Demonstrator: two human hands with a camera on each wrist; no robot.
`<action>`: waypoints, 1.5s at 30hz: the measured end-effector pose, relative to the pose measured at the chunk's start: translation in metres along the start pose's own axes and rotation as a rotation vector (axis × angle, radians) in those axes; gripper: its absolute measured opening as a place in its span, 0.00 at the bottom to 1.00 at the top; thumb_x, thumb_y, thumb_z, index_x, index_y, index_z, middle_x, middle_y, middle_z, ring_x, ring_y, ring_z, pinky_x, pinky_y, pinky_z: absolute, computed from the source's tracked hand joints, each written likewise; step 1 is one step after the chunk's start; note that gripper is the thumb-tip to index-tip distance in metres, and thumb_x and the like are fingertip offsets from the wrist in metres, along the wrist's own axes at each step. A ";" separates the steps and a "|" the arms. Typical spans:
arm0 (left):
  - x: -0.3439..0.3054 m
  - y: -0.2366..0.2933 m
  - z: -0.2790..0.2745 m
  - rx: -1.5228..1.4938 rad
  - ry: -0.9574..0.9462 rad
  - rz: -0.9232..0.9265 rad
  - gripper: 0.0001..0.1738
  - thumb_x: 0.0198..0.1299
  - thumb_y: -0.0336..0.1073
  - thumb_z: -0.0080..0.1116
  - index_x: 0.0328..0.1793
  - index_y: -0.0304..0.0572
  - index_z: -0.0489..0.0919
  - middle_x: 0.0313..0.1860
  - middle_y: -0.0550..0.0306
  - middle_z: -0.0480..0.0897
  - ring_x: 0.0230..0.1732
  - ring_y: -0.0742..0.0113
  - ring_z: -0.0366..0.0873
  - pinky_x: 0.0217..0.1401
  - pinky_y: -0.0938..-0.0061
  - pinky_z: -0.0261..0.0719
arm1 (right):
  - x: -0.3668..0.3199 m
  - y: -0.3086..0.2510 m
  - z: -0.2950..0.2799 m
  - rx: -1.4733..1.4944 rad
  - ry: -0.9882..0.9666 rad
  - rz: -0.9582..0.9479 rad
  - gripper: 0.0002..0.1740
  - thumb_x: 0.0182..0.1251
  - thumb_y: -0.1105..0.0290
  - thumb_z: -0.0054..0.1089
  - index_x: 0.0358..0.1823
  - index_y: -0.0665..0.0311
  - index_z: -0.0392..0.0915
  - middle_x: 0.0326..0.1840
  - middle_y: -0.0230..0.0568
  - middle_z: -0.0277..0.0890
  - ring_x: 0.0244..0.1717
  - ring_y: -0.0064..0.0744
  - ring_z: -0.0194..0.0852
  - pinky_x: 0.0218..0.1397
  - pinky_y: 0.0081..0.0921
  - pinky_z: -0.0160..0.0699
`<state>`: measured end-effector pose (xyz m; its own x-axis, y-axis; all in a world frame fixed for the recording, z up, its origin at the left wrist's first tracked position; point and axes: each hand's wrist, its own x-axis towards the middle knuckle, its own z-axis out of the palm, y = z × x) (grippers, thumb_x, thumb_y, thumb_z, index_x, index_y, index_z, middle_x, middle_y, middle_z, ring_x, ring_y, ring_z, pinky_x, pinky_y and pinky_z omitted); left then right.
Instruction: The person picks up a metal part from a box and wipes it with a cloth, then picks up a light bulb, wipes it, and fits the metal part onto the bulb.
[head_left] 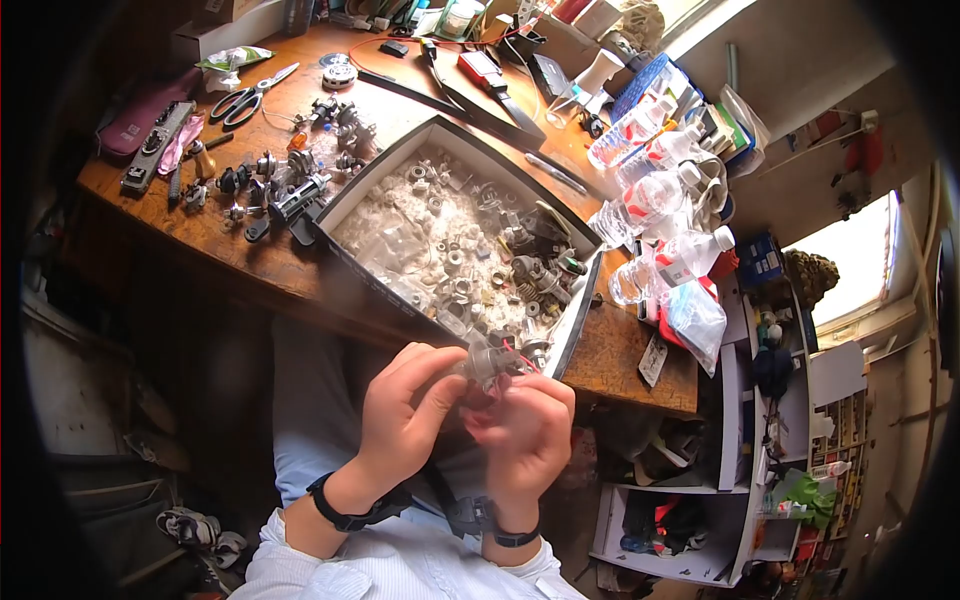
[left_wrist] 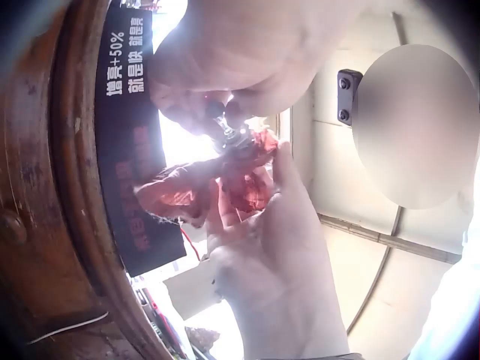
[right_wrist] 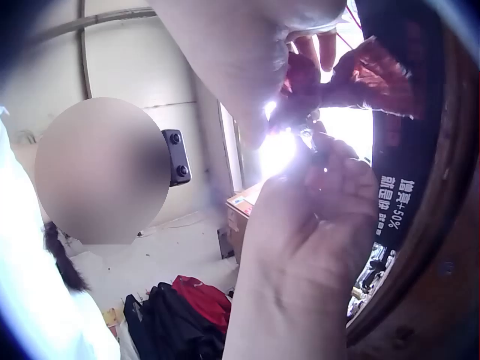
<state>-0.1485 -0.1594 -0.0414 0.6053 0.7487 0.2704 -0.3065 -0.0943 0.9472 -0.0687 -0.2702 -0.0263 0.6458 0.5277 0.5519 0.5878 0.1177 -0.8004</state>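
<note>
Over the near edge of the box, both hands meet at a small glass-and-metal bulb (head_left: 487,362). My left hand (head_left: 405,405) pinches one end of the bulb between thumb and fingers. Curled around a dark red rag (left_wrist: 244,187), my right hand (head_left: 525,425) holds it up against the bulb. In the left wrist view, clear glass of the bulb (left_wrist: 229,133) shows between the fingertips, with the rag bunched beside it. A loose flap of the rag (right_wrist: 379,79) hangs out from the right hand in the right wrist view. Fingers hide part of the bulb.
An open shallow box (head_left: 385,300) of bulbs and metal parts lies on the wooden desk (head_left: 640,350). Left of it are more bulbs and fittings (head_left: 290,190) and scissors (head_left: 255,97). Plastic bottles (head_left: 650,200) crowd the right side. Shelves (head_left: 735,420) stand beyond the desk's right end.
</note>
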 end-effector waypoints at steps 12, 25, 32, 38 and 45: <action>-0.001 -0.001 -0.003 -0.245 -0.191 -0.149 0.13 0.71 0.34 0.52 0.53 0.30 0.78 0.39 0.55 0.78 0.36 0.72 0.77 0.38 0.79 0.73 | 0.010 -0.001 -0.011 0.058 -0.002 -0.001 0.13 0.64 0.75 0.66 0.46 0.69 0.74 0.44 0.44 0.71 0.45 0.30 0.75 0.49 0.22 0.76; 0.003 0.001 -0.004 0.128 -0.205 0.194 0.09 0.67 0.32 0.55 0.49 0.35 0.75 0.31 0.51 0.71 0.31 0.58 0.74 0.32 0.71 0.72 | 0.007 -0.012 0.003 -0.040 0.004 -0.006 0.07 0.66 0.75 0.64 0.42 0.68 0.77 0.42 0.41 0.71 0.36 0.25 0.76 0.35 0.17 0.75; -0.002 0.006 -0.008 0.083 -0.246 0.134 0.10 0.69 0.36 0.54 0.47 0.35 0.77 0.32 0.51 0.74 0.27 0.64 0.77 0.32 0.76 0.75 | 0.004 -0.007 0.001 0.167 0.025 0.035 0.09 0.61 0.80 0.67 0.38 0.66 0.73 0.38 0.40 0.69 0.38 0.27 0.71 0.43 0.19 0.72; -0.007 0.004 -0.011 -0.150 -0.303 -0.109 0.15 0.73 0.41 0.50 0.46 0.35 0.78 0.31 0.58 0.80 0.27 0.75 0.75 0.31 0.78 0.73 | 0.008 -0.014 -0.009 -0.060 -0.080 -0.050 0.08 0.58 0.81 0.69 0.36 0.65 0.78 0.36 0.40 0.71 0.34 0.29 0.73 0.37 0.21 0.73; -0.008 -0.002 -0.016 -0.708 -0.469 -0.515 0.23 0.74 0.50 0.46 0.44 0.35 0.78 0.24 0.69 0.68 0.23 0.83 0.57 0.23 0.86 0.52 | 0.020 -0.008 -0.019 0.029 -0.197 -0.170 0.10 0.56 0.84 0.68 0.39 0.65 0.80 0.35 0.39 0.73 0.32 0.29 0.73 0.33 0.22 0.74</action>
<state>-0.1640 -0.1546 -0.0480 0.9702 0.2387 0.0405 -0.2004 0.6978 0.6877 -0.0513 -0.2763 -0.0046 0.4299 0.6511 0.6255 0.6639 0.2416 -0.7077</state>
